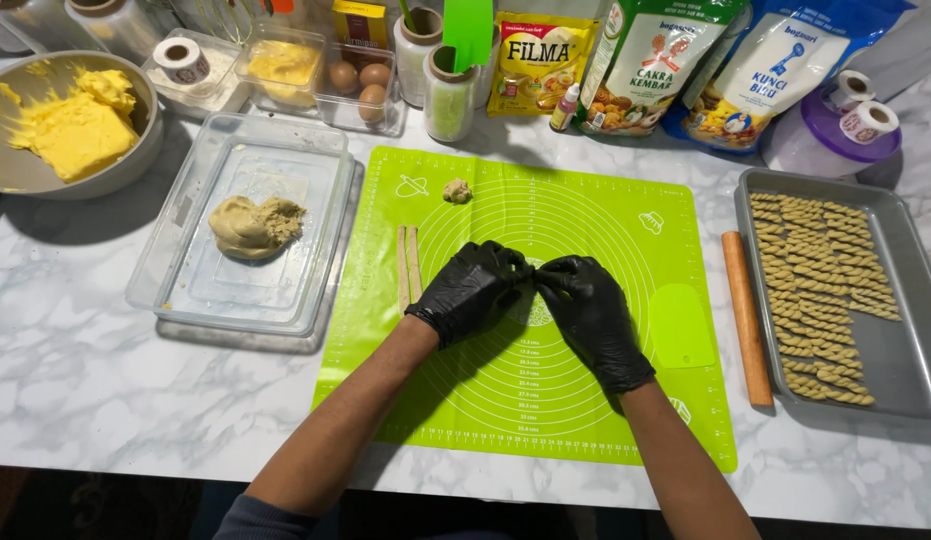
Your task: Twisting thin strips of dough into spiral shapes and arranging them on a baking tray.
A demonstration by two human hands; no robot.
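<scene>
White marble counter (pixel 106 380) was covered by a green mat (pixel 586 400); over it, left hand (pixel 469 290) and right hand (pixel 589 305) were closed fingertip to fingertip, apparently twisting a hidden dough piece; steady, gentle turning seemed needed; two dough strips (pixel 409 268) lay beside.

Black-gloved hands (pixel 531 290) together on green mat (pixel 586 390), dough strips (pixel 409 265) beside
</scene>
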